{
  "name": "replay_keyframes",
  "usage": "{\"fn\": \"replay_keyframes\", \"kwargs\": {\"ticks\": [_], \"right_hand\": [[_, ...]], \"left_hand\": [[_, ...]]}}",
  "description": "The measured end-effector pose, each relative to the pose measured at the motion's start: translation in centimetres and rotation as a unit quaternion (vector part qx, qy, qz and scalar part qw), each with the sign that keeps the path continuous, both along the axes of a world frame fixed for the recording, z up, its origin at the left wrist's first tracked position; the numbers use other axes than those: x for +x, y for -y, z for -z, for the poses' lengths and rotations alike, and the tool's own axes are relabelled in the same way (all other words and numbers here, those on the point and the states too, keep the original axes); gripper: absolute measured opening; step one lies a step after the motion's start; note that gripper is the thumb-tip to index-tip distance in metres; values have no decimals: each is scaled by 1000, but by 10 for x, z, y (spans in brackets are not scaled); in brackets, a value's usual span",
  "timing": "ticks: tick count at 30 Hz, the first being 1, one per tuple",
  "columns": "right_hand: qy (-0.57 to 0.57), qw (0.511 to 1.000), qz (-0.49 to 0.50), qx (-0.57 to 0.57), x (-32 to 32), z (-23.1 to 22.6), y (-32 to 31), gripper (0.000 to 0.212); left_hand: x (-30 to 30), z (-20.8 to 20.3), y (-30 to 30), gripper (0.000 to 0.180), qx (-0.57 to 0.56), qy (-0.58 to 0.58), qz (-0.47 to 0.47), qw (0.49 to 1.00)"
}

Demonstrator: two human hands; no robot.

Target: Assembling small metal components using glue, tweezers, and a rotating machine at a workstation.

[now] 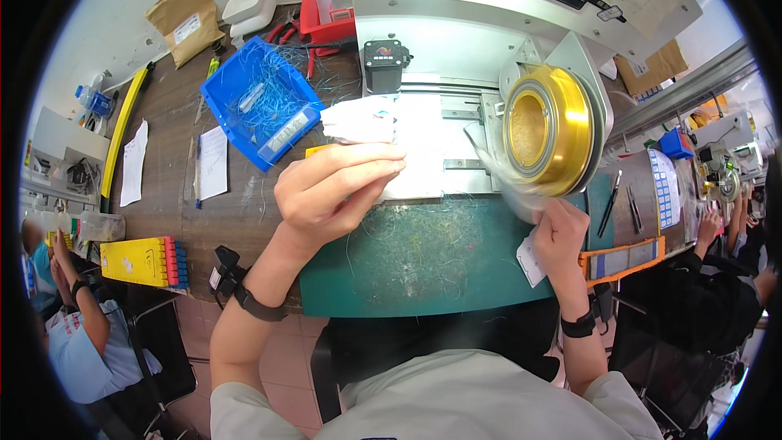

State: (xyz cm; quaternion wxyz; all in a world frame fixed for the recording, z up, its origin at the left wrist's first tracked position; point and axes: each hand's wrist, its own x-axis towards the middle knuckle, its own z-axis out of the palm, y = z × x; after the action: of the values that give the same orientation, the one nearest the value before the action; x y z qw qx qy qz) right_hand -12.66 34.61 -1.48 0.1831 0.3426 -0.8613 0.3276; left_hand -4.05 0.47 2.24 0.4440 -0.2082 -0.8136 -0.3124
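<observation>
My left hand (338,187) is raised over the edge of the green mat (415,253). Its thumb and fingertips are pinched together; whatever lies between them is too small to make out. Just beyond its fingers is a crumpled white cloth or paper (358,120) by a bright white sheet (419,138). My right hand (562,232) is closed in a fist below the gold spool (554,130). A thin pale thing, smeared by motion, reaches from this hand toward the machine; its kind cannot be told. A white card (532,261) shows beside the right hand.
A blue tray (261,102) with tangled blue wire sits at left, near a red bin (326,12). The white machine (456,24) with a black motor (384,65) stands ahead. Pens (609,204) and an orange-edged frame (623,261) lie right. Yellow boxes (138,263) are at left; other people sit both sides.
</observation>
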Motion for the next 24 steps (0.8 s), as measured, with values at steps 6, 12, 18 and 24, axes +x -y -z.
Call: {"fn": "replay_keyframes", "kwargs": {"ticks": [6,12,18,24], "right_hand": [[-2,1000,9,5,1,-1,1,14],[-6,1000,18,9,0,2,0,14],[-4,1000,17,9,0,0,1,13],[-49,999,3,6,-2,4,-2,13]], "left_hand": [[1,-2,0,24,-2,-2,1,1000],[1,-1,0,23,4,-4,-2,1000],[0,0,0,23,0,-8,-2,1000],[5,-5,-1,24,-4,29,7,1000]]}}
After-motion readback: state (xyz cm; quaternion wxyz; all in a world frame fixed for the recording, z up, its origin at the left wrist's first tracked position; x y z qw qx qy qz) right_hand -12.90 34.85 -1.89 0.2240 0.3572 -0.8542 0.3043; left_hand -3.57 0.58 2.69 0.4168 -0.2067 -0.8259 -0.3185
